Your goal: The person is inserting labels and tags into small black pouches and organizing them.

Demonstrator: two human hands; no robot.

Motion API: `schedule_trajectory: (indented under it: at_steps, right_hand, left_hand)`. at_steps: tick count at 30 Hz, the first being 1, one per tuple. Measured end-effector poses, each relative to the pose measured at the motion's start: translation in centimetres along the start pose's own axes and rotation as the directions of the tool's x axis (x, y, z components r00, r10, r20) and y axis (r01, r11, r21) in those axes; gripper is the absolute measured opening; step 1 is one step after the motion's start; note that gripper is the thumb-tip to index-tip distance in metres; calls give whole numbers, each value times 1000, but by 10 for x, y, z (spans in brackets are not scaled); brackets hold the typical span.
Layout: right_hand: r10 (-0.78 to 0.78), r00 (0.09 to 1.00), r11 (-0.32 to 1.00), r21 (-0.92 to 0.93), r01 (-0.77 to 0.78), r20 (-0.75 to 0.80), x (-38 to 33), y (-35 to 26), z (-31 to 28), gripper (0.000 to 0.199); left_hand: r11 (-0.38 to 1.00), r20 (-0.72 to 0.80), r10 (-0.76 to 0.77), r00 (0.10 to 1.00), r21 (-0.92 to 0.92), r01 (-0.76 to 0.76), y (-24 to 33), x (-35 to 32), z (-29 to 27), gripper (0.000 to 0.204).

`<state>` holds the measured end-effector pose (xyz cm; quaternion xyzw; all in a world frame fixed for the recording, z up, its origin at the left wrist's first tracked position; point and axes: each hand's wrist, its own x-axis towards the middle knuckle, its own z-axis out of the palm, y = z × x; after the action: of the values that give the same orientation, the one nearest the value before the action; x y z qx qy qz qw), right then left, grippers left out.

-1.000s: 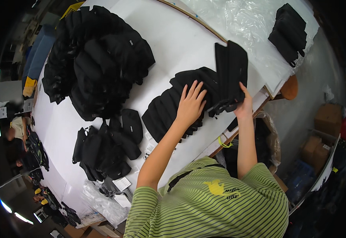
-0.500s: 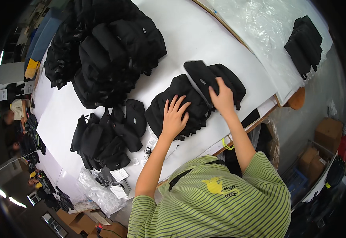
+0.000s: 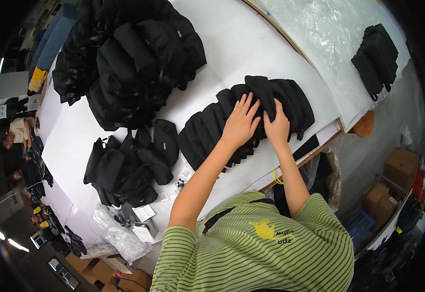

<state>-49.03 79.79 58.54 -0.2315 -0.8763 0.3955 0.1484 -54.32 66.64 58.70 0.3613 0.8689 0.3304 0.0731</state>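
A row of black fabric pouches [image 3: 203, 130] leans together on the white table before me, overlapping one another. My left hand [image 3: 240, 122] lies over the row with its fingers stretched out, pressing against the pouches. At the row's right part, my right hand [image 3: 276, 127] grips a black pouch [image 3: 260, 87] by its near part, thumb on one side. That pouch stands tilted among the others, its top sticking up. More black pouches [image 3: 297, 104] lean just right of it. My right fingertips are partly hidden against the dark fabric.
A large heap of black pouches [image 3: 139, 53] fills the far left of the table [image 3: 222, 44]. A smaller pile [image 3: 124, 170] lies nearer, beside white cards [image 3: 144, 212] and clear plastic bags [image 3: 124, 238]. Stacked pouches [image 3: 375, 58] rest on plastic sheeting at far right. Cardboard boxes [image 3: 403, 168] stand below.
Both hands have come closer together, the left moving right along the row. The pouch in my right hand has turned from lying to standing among the others, and the row has spread out longer.
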Motion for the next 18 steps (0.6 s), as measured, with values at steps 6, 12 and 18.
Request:
schedule_trajectory:
  at_steps: [6, 12, 18]
  right_hand:
    - [-135, 976, 989, 83, 122, 173, 3, -12, -14, 56]
    - [146, 968, 913, -350, -211, -203, 40, 73, -71, 55]
    - [431, 869, 894, 14, -448, 243, 54, 96, -72, 71]
  left_hand:
    - [990, -98, -74, 992, 114, 85, -1, -18, -14, 54]
    - [863, -486, -470, 737, -76, 500, -5, -108, -56, 49]
    - [215, 10, -964, 266, -560, 800, -46, -194, -40, 64]
